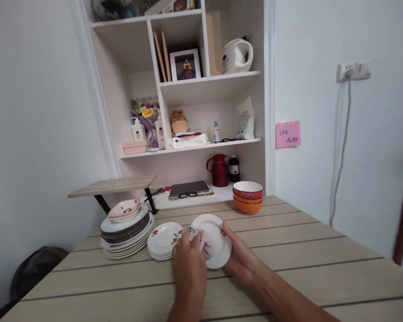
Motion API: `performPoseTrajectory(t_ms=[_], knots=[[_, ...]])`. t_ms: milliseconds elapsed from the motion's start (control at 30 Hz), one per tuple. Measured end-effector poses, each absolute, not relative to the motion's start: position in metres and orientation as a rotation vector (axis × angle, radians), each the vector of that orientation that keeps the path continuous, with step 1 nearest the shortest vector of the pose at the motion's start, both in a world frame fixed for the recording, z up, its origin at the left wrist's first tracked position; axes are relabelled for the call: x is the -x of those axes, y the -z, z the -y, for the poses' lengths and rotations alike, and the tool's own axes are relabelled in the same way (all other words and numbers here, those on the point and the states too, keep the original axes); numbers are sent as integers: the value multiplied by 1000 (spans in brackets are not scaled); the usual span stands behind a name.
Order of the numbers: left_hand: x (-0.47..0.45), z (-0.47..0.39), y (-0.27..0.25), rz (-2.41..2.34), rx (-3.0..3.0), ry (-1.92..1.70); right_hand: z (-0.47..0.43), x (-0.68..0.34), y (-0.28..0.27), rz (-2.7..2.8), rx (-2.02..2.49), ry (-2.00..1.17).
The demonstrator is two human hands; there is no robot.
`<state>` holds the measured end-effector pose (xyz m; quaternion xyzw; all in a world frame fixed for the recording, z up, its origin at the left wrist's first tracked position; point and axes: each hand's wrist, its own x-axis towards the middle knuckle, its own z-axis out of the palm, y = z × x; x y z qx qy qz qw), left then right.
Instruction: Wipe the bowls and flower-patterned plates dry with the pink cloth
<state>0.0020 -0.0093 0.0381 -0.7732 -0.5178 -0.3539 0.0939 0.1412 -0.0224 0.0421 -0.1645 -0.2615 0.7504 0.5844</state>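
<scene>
My right hand (pixel 242 256) grips a small white plate (pixel 218 250) with red flowers by its right edge, tilted up above the table. Bunched in my left hand (pixel 190 261) is a pale cloth (pixel 206 243), pressed against the plate's face; the fingers are closed round it. Just left of my left hand sits a short stack of small flowered plates (pixel 163 239). Farther left rises a taller stack of larger plates (pixel 127 239), topped by a pink-rimmed dish (pixel 125 209).
Several nested bowls (pixel 248 197), red above orange, stand at the table's back right. A small raised wooden shelf (pixel 114 185) is at the back left. Behind, a white shelf unit (pixel 211 82) holds a red jug (pixel 219 171), a dark bottle (pixel 234 169) and a laptop (pixel 190 188).
</scene>
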Motion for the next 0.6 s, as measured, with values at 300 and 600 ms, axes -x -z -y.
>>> performPoseTrajectory(t_ms=[300, 600], knots=[[-16, 15, -30, 1232, 2454, 1146, 28, -134, -41, 567, 412, -1791], [0, 4, -39, 1590, 2369, 1050, 27, -138, -47, 552, 390, -1742]])
